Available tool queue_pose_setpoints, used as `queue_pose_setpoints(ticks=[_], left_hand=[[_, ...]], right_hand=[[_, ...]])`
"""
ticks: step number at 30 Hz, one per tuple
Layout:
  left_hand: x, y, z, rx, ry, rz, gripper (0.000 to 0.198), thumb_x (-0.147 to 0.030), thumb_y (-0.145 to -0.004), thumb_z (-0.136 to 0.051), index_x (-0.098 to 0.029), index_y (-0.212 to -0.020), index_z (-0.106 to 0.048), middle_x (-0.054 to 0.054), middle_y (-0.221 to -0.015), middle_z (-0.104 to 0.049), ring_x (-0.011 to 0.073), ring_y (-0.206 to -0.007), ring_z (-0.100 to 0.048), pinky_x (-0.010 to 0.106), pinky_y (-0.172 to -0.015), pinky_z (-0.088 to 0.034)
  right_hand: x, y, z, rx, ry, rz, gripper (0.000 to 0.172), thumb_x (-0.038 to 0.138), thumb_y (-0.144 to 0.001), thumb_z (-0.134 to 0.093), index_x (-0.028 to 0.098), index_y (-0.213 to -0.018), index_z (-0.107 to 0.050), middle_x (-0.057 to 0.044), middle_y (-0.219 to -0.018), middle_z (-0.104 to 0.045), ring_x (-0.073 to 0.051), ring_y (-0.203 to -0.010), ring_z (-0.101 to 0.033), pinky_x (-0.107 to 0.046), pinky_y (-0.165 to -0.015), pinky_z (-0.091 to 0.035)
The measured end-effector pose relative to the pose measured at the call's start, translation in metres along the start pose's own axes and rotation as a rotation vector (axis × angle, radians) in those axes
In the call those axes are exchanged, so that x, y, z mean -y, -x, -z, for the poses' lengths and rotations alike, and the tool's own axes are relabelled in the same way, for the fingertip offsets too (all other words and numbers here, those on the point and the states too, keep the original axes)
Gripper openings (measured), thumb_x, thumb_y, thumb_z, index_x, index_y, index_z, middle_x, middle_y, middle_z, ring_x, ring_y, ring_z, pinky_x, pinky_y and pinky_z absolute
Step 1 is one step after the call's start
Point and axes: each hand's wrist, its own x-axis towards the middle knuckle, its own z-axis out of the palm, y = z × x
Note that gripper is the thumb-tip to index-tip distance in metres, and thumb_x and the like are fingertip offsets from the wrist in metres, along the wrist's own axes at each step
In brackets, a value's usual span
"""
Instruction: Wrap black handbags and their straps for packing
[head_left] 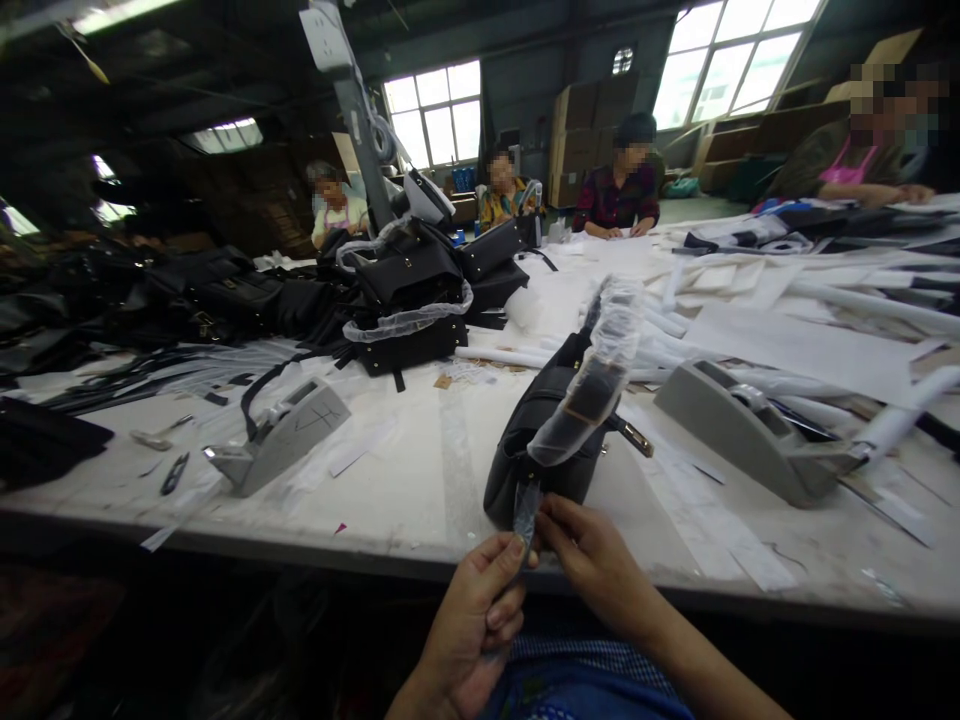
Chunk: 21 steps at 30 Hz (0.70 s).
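A black handbag (529, 415) stands on the table close in front of me, its handle wrapped in clear plastic film (600, 370). From its near end a strap under clear plastic (526, 508) hangs toward me. My left hand (480, 605) is closed round the strap's lower part, thumb on top. Beside it my right hand (589, 555) pinches the strap's right edge near the bag; its fingertips are partly hidden. A metal clasp (636, 437) sticks out at the bag's right side.
Grey tape dispensers stand left (281, 435) and right (750, 430). Black bags (409, 290) are stacked behind, near a post (360, 140). White tubes and sheets (802, 330) cover the right side. A small cutter (175, 474) lies left. Several people (619, 190) sit across the table.
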Motion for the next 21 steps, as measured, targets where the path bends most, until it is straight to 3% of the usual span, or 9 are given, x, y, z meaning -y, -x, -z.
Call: queue_pose_setpoints(ticks=[4, 10, 17, 21], left_hand=[[-0.002, -0.001, 0.001, -0.016, -0.058, -0.006, 0.038, -0.040, -0.071, -0.086, -0.012, -0.084, -0.063, -0.003, -0.080, -0.060, -0.0068, -0.036, -0.022, 0.012, -0.032, -0.008], [-0.004, 0.001, 0.001, 0.011, -0.088, 0.008, 0.035, -0.039, -0.075, -0.083, -0.012, -0.083, -0.063, -0.005, -0.072, -0.056, -0.0060, -0.035, -0.021, 0.012, -0.032, -0.008], [0.002, 0.000, 0.000, 0.067, -0.045, 0.050, 0.034, -0.037, -0.076, -0.082, -0.012, -0.088, -0.064, -0.002, -0.080, -0.062, -0.0066, -0.035, -0.023, 0.012, -0.031, -0.009], [0.004, 0.001, -0.001, 0.052, 0.027, 0.038, 0.036, -0.037, -0.073, -0.085, -0.011, -0.087, -0.064, -0.004, -0.076, -0.060, -0.0066, -0.035, -0.023, 0.010, -0.031, -0.010]], right_hand=[[0.005, 0.001, -0.008, -0.074, 0.174, 0.005, 0.026, 0.029, -0.098, -0.043, 0.018, -0.082, -0.061, -0.004, -0.078, -0.067, -0.017, -0.073, -0.059, -0.027, -0.067, -0.042], [0.010, -0.002, -0.008, -0.080, 0.199, -0.001, 0.026, 0.027, -0.095, -0.045, 0.019, -0.084, -0.067, -0.005, -0.080, -0.071, -0.020, -0.076, -0.063, -0.029, -0.069, -0.046], [0.023, -0.009, -0.007, -0.059, -0.003, -0.124, 0.017, 0.018, -0.080, -0.059, 0.019, -0.082, -0.076, -0.004, -0.083, -0.076, -0.022, -0.081, -0.070, -0.030, -0.076, -0.053], [0.027, -0.008, -0.002, 0.092, -0.275, -0.175, 0.021, 0.023, -0.084, -0.059, 0.019, -0.096, -0.075, -0.006, -0.103, -0.075, -0.021, -0.096, -0.068, -0.033, -0.091, -0.051]])
